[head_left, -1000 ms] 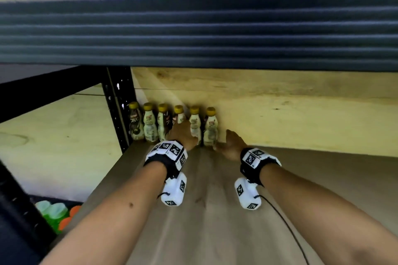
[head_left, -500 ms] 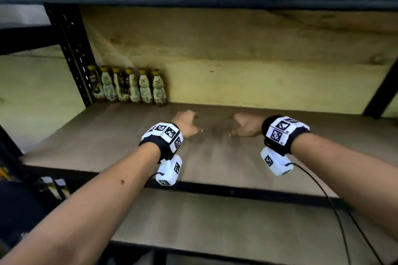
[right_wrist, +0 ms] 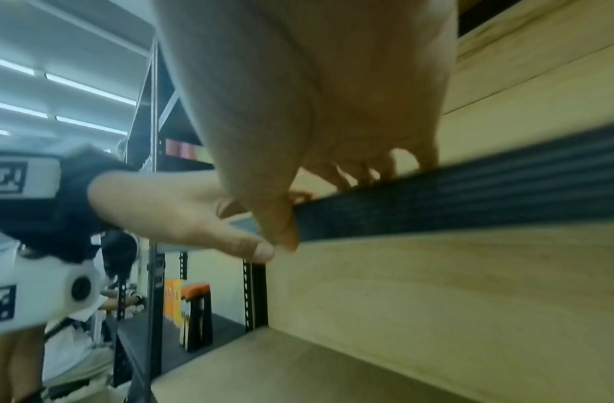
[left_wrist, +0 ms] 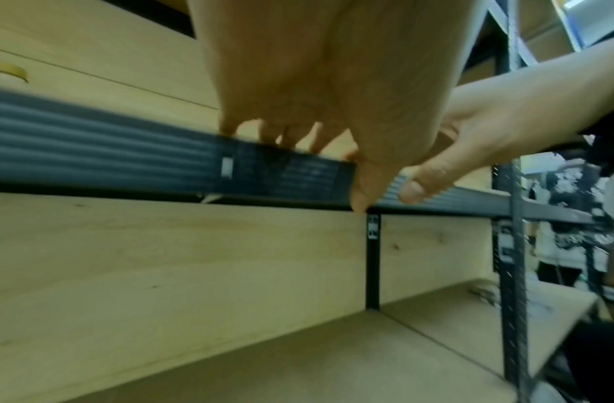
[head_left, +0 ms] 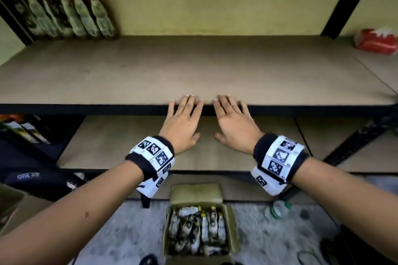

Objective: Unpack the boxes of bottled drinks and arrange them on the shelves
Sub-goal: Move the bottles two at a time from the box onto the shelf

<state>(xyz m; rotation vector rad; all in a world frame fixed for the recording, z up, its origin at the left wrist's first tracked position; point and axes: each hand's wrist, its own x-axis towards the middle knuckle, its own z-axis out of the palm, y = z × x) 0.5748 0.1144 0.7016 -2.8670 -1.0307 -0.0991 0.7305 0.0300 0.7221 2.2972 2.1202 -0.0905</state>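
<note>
Now both our empty hands, left hand (head_left: pixel 183 122) and right hand (head_left: pixel 235 123), fingers straight at the shelf's (head_left: pixel 107 84) front edge, should drop squarely to the box (head_left: pixel 199 228) below.

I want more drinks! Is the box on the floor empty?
Not empty. The box is open, and the head view shows bottles still packed inside.
</note>
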